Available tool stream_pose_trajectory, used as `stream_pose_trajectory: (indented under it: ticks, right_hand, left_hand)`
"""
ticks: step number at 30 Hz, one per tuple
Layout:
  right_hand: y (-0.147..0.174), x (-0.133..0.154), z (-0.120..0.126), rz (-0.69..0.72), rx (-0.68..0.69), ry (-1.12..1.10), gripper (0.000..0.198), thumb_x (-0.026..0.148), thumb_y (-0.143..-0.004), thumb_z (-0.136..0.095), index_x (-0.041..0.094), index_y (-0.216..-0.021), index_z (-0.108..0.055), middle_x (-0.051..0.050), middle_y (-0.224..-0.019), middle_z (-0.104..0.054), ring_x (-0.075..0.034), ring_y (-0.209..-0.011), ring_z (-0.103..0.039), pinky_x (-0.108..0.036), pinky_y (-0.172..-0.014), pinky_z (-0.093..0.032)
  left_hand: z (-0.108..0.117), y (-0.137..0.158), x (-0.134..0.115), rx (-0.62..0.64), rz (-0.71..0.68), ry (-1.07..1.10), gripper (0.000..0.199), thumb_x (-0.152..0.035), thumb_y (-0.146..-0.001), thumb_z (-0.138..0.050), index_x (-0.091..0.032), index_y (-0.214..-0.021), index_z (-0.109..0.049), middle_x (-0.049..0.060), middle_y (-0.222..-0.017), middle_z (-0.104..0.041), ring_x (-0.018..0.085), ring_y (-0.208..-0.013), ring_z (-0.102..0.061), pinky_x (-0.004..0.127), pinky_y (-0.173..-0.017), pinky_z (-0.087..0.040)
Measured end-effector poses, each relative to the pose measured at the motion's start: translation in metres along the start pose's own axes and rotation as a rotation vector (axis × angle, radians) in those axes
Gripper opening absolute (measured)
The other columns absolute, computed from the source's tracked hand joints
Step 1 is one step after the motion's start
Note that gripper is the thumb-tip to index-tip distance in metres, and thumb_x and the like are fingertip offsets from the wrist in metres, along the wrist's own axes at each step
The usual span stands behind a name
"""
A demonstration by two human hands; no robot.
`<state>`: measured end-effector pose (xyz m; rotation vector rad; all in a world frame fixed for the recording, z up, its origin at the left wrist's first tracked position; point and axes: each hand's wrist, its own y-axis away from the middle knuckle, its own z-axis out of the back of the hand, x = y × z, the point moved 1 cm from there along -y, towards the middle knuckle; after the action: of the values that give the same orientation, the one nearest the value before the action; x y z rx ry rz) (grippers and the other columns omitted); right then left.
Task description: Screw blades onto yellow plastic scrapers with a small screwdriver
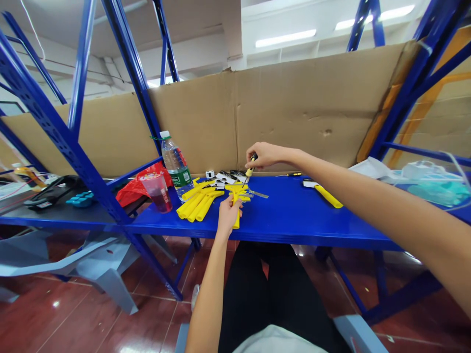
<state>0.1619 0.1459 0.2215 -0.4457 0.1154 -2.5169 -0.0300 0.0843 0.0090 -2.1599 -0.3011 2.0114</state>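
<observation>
My left hand (228, 214) is closed around the yellow handle (236, 223) of a scraper-like tool, held low over the front of the blue table. In my right hand (265, 155) is a screwdriver (249, 172) with a yellow and black grip, tilted with its shaft pointing down at the yellow tool's head. Just left of my left hand lies a pile of several yellow handles (198, 203). Black and white parts (226, 179) sit behind them. A thin flat strip (258, 194) lies right of the held tool. The screwdriver's tip is too small to make out.
A water bottle (177, 166) and a cup of red drink (157, 192) stand at the left, before a red plastic bag (136, 186). A yellow-handled scraper (327, 195) and another screwdriver (290, 174) lie rightward. Cardboard (294, 108) and blue posts (134, 73) border the table (287, 220).
</observation>
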Motion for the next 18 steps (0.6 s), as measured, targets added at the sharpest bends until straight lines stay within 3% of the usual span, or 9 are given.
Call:
stream_pose_trajectory:
  ticks: [5,10,18]
  right_hand:
    - [0.004,0.007,-0.002,0.121,-0.177,-0.057,0.014,0.028,-0.087,-0.077,0.018,-0.096,-0.073,0.0,-0.067,-0.07,-0.014,-0.061,-0.062,-0.03,-0.066,-0.044]
    - [-0.004,0.019,-0.012,0.199,-0.181,-0.015,0.011,0.027,-0.086,-0.079,0.018,-0.091,-0.075,-0.006,-0.094,-0.078,-0.018,-0.082,-0.066,-0.031,-0.073,-0.044]
    - [-0.01,0.019,-0.016,0.197,-0.182,0.035,0.01,0.025,-0.087,-0.078,0.018,-0.093,-0.076,-0.008,-0.099,-0.079,-0.02,-0.088,-0.067,-0.032,-0.075,-0.045]
  left_hand:
    - [-0.001,0.001,-0.002,-0.001,-0.003,-0.002,0.021,-0.037,-0.087,-0.073,-0.019,-0.084,-0.063,-0.001,-0.072,-0.062,0.009,-0.045,-0.053,0.024,-0.046,-0.036]
    - [-0.001,0.002,-0.005,0.006,-0.01,-0.021,0.018,-0.034,-0.088,-0.072,-0.018,-0.085,-0.067,0.0,-0.072,-0.063,0.009,-0.044,-0.052,0.024,-0.046,-0.036]
    - [0.0,0.002,-0.003,-0.003,-0.025,-0.035,0.017,-0.033,-0.089,-0.072,-0.018,-0.084,-0.066,0.0,-0.071,-0.063,0.01,-0.044,-0.053,0.025,-0.047,-0.037]
